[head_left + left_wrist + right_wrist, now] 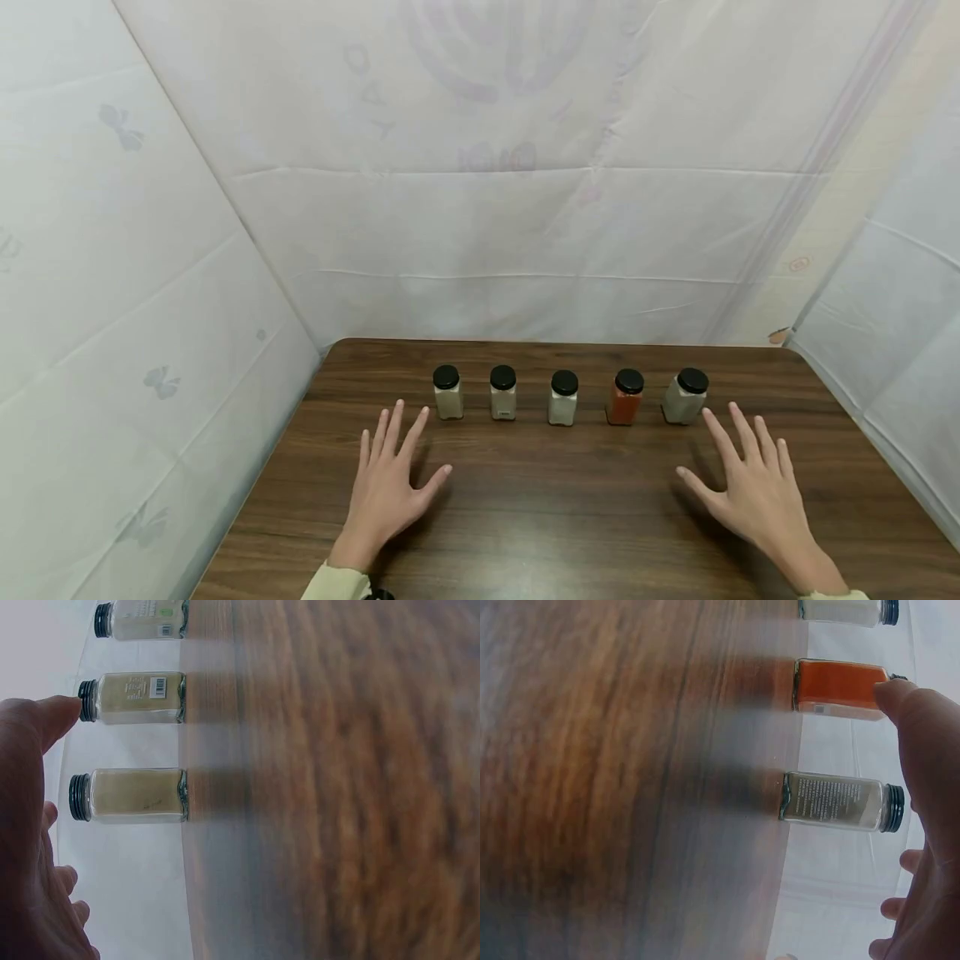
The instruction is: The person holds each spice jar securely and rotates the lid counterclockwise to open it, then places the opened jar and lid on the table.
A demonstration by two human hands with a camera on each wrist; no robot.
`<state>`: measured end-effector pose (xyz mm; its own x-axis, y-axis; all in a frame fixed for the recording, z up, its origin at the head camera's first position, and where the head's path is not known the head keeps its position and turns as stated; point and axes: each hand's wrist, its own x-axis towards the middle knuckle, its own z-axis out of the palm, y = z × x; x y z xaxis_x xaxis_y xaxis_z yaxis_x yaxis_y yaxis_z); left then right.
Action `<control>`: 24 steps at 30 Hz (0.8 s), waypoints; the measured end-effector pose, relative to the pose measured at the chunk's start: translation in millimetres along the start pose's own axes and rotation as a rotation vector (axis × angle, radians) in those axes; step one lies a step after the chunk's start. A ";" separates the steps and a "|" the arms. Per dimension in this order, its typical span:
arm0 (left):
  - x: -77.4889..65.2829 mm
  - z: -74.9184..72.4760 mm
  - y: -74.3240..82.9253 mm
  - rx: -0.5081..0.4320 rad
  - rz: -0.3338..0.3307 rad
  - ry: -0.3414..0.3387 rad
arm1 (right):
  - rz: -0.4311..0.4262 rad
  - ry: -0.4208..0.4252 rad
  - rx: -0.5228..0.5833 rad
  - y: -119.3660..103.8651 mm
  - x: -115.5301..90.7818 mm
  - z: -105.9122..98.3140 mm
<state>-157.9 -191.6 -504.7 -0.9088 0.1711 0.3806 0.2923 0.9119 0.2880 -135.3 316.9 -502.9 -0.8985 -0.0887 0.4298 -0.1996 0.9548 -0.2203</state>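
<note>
Several glass spice jars with black lids stand upright in a row. From the left come a beige spice jar (449, 403), a second beige spice jar (503, 402), a pale spice jar (562, 408), an orange-red spice jar (624, 407) and a greyish spice jar (683, 404). My left hand (386, 490), fingers spread, is over the table in front of the leftmost jar and holds nothing. Likewise spread, my right hand (761, 496) is nearest the greyish jar and apart from it. Printed text shows on the greyish jar (832, 799) in the right wrist view.
The jars are near the far edge of a brown wood-grain table (510, 517). White sheeting (480, 225) hangs behind it, with more sheeting on the left (112, 333) and right. A dark band (379, 594) shows at the left wrist.
</note>
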 end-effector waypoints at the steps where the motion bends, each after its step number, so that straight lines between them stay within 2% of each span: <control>1: -0.2 0.1 -0.2 -0.003 -0.001 -0.001 | -0.003 -0.001 0.002 -0.3 0.5 -0.1; 11: 1.0 -1.4 -1.0 -0.044 -0.011 0.002 | -0.025 0.044 -0.020 -7.8 9.1 -4.7; 24: 7.2 2.9 -3.6 -0.159 0.008 0.055 | -0.083 0.105 -0.021 -21.7 27.7 -10.3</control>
<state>-166.4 -192.6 -505.6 -0.8896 0.1536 0.4301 0.3473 0.8391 0.4188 -151.8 296.6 -477.1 -0.8328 -0.1388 0.5358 -0.2629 0.9511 -0.1624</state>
